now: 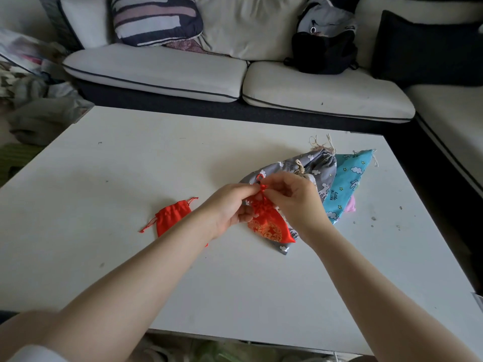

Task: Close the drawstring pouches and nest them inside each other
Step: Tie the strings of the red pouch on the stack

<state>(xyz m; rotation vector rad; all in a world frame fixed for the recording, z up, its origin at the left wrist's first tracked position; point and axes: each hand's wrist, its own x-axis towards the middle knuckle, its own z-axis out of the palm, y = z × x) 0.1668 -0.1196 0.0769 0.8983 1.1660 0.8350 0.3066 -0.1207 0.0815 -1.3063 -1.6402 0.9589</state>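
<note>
Plain red pouch (pixel 173 218) behind left forearm (pixel 146 259).

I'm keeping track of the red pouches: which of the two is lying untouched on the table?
The plain red pouch, left of the hands, lies alone. The gold-patterned red pouch is held by its cords by the left hand and right hand.

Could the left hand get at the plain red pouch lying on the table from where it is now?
Probably yes: the plain red pouch lies uncovered beside the left hand, but that hand is pinching the patterned red pouch's cord.

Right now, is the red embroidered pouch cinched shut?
Shut: red embroidered pouch neck gathers tight where left hand and right hand pinch its cord.
</note>
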